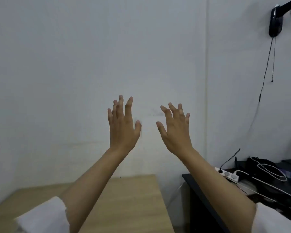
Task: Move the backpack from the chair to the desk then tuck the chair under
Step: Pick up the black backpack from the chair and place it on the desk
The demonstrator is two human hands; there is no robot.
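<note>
Both my hands are raised in front of a pale wall, backs toward me and fingers spread. My left hand (123, 123) is open and holds nothing. My right hand (175, 128) is open too, a little to its right and apart from it. Below them lies the light wooden desk (133, 199), its top partly covered by my forearms and white sleeves. Neither the backpack nor the chair is in view.
A black side table (207, 207) stands right of the desk with a narrow gap between them. On it lie a white power strip (228, 175), white and black cables and dark devices. A black wall fan mount (275, 19) with hanging cords is at the upper right.
</note>
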